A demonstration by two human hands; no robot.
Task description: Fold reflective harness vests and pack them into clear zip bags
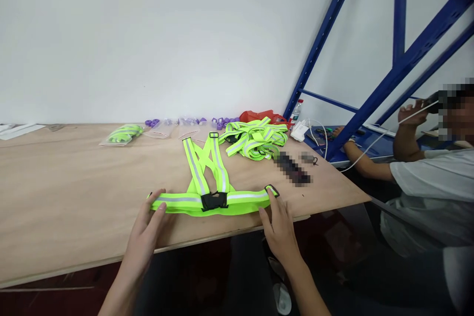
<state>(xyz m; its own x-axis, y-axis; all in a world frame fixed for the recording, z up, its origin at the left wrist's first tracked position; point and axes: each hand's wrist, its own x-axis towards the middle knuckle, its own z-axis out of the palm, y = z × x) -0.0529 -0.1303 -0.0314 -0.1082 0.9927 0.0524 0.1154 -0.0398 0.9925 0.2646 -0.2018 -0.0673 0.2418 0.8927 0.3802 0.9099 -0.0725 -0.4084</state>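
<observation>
Head view: you sit or stand at a pale wooden worktop [74,192], where a neon-yellow reflective harness [222,175] lies flat near the front edge, directly before you. Its waist strap runs left to right, with a black clip buckle [214,201] at the middle; two striped shoulder straps reach away from you, with crossed straps between them. Your left hand [144,224] touches the waist strap's left end, thumb and forefinger parted around it. Your right hand [281,227] is at the other end, forefinger against a dark slide buckle [276,190], thumb spread apart. You cannot tell whether the fingers of either hand pinch the strap or merely rest on it.

Behind the harness, to the right, is a tangled pile of matching straps [257,139], with a red bag [264,117] behind it. Farther left sit small purple pieces [224,122] and a clear packet [125,133] holding folded neon material. At far right, beyond blue metal posts [398,71], sits another person [425,187] in a white top.
</observation>
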